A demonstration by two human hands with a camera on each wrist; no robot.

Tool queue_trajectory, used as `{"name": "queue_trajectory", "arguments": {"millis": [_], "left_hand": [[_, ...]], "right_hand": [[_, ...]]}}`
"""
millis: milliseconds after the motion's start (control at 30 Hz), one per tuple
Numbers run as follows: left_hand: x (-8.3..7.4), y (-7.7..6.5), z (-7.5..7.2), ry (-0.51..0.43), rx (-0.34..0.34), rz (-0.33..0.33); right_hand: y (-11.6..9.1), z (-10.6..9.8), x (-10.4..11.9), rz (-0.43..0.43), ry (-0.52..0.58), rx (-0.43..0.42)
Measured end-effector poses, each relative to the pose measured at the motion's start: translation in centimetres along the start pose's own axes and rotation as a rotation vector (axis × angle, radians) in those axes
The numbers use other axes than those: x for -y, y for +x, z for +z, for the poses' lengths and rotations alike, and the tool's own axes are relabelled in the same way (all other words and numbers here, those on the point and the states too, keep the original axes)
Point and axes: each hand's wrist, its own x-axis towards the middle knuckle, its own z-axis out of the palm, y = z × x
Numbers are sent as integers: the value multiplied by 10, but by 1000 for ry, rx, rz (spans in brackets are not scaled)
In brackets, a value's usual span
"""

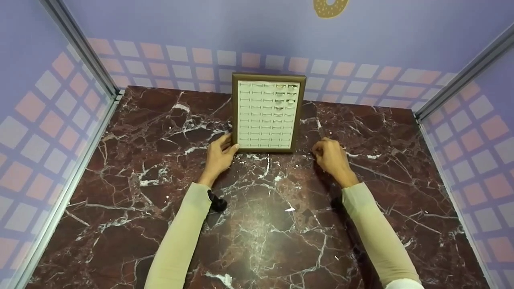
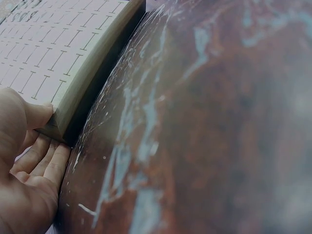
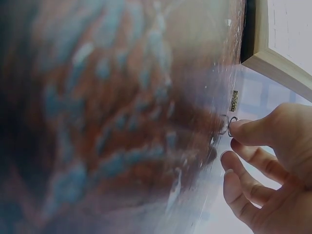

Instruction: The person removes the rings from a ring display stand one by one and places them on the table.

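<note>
A framed display board (image 1: pixel 266 114) with a gold-brown frame and rows of slots stands at the back of the marble tabletop. Several small rings (image 1: pixel 280 93) sit in its upper right slots. My left hand (image 1: pixel 219 156) grips the board's lower left corner, its thumb (image 2: pixel 39 115) over the front edge and the other fingers around the side and underneath. To the right of the board, low over the table, my right hand (image 1: pixel 332 157) pinches a thin metal ring (image 3: pixel 232 126) between thumb and index finger. The other fingers of that hand are bent.
The dark red marble tabletop (image 1: pixel 257 224) is glossy and reflects the light. Purple walls with pink and white squares (image 1: pixel 251 60) enclose the back and both sides. A small gold-and-dark label (image 3: pixel 234 101) shows beyond the right fingertips.
</note>
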Motion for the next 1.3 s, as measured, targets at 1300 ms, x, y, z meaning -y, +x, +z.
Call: {"name": "queue_trajectory", "arguments": {"millis": [1300], "left_hand": [[-1, -1, 0, 4, 3, 1]], "right_hand": [[46, -27, 65, -117, 127, -312]]}}
